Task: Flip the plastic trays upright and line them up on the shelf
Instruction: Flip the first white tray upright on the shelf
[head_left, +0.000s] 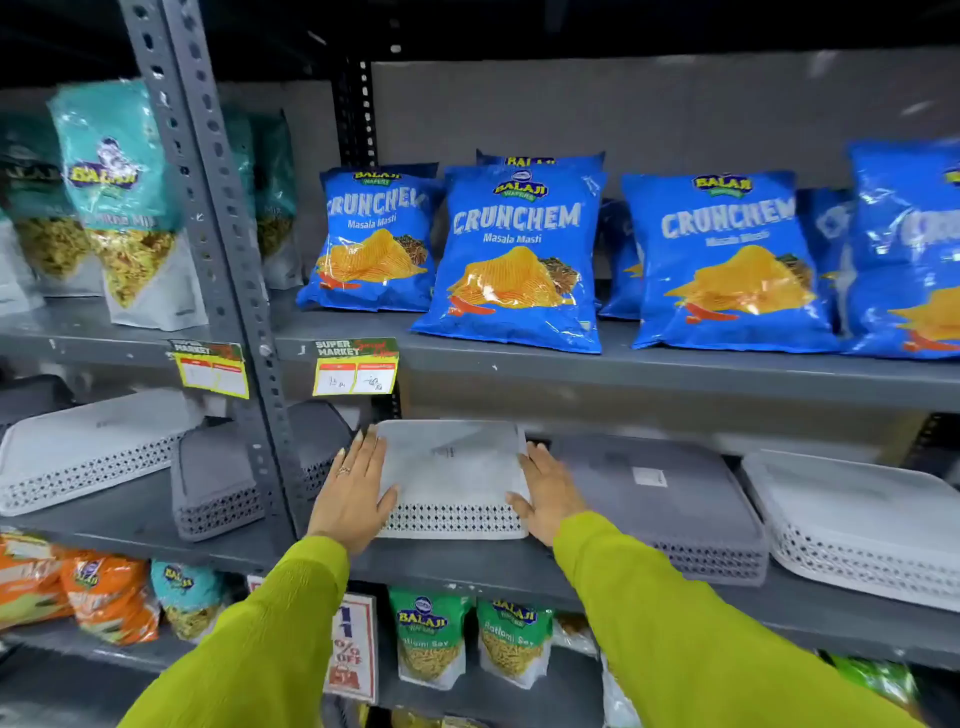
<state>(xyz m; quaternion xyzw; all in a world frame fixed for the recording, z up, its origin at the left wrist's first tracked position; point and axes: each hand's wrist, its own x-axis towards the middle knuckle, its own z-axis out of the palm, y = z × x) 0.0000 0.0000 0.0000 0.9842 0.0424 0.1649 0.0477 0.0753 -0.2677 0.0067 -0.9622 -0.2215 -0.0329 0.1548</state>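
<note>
White tray lies upside down on the middle shelf, a grey tray just beside it. Left grip and right grip flank it, fingers straight and flat against its 2 sides, thumbs spread.

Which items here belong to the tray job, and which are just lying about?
Job: middle white tray, held between left hand and right hand; grey tray on the right; far-right white tray; grey tray by the post; far-left white tray; shelf.
Not the job: blue chip bags; teal snack packs; price tags; green packs below.
</note>
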